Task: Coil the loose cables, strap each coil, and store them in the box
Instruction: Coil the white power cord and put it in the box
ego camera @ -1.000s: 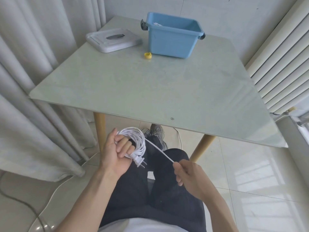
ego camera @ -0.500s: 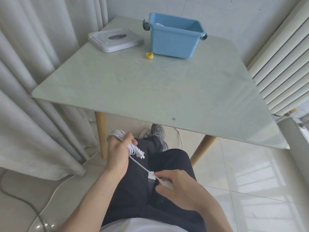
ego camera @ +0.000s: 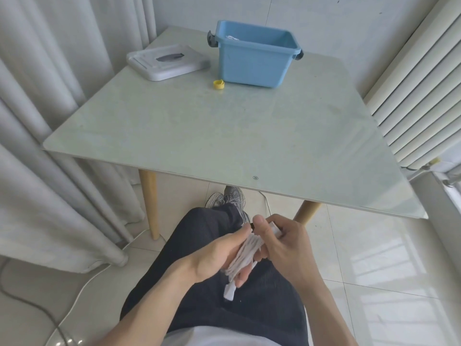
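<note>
White cable coil [ego camera: 245,255], flattened bundle, plug dangling; both hands' fingers [ego camera: 259,222] clamped around it

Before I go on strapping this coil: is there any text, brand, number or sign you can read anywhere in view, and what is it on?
Small circular stamp near the front edge of the glass table top: two characters inside, too small to read.
Blue box: no label visible.
White lid: dark mark in its middle, no text legible.
Yellow strap: no print visible.
White cable coil: no markings legible.
</note>
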